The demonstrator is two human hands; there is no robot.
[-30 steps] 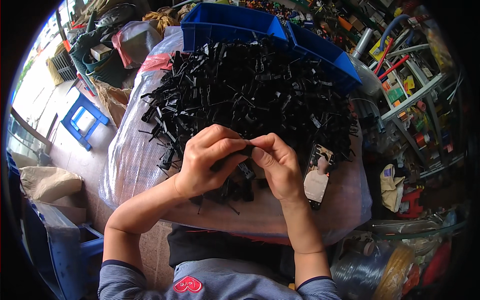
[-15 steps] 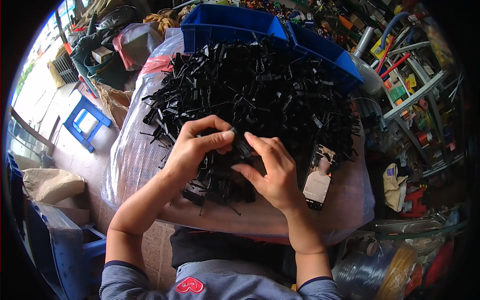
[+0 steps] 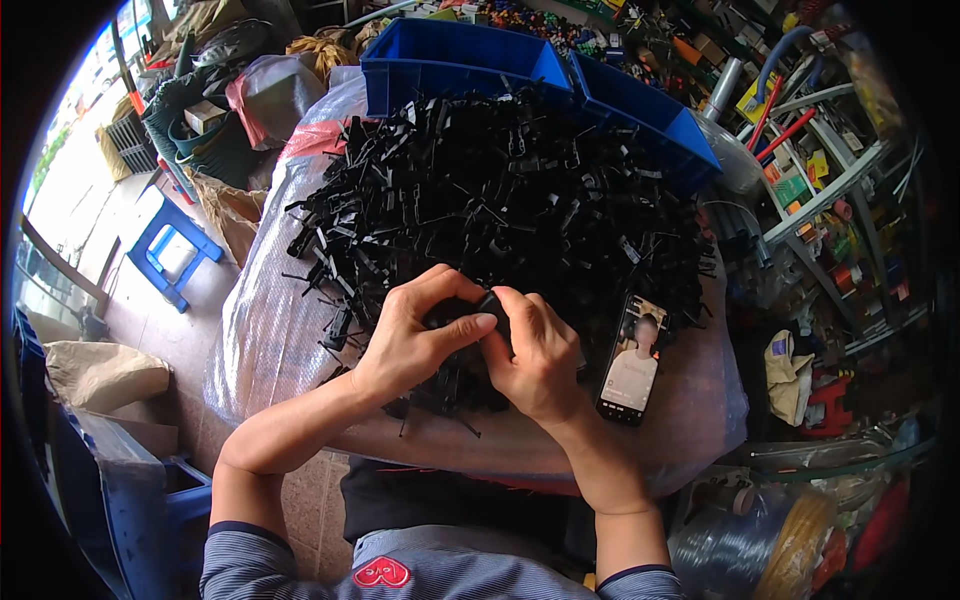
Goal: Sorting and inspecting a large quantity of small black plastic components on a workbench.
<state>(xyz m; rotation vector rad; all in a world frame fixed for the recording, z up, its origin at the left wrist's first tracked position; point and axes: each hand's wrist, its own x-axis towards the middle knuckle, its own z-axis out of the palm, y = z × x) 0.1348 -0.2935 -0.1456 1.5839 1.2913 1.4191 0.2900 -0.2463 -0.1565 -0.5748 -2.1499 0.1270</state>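
In the head view, the left hand (image 3: pixel 425 325) and the right hand (image 3: pixel 535 350) pinch together a small black plastic part (image 3: pixel 491 304), half hidden by the fingers, over the near side of the black parts heap (image 3: pixel 500 190), with a lit smartphone (image 3: pixel 632 362) lying at right and blue bins (image 3: pixel 420 80) standing behind.

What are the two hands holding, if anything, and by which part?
Left hand and right hand hold a small black piece, but which part cannot be told.
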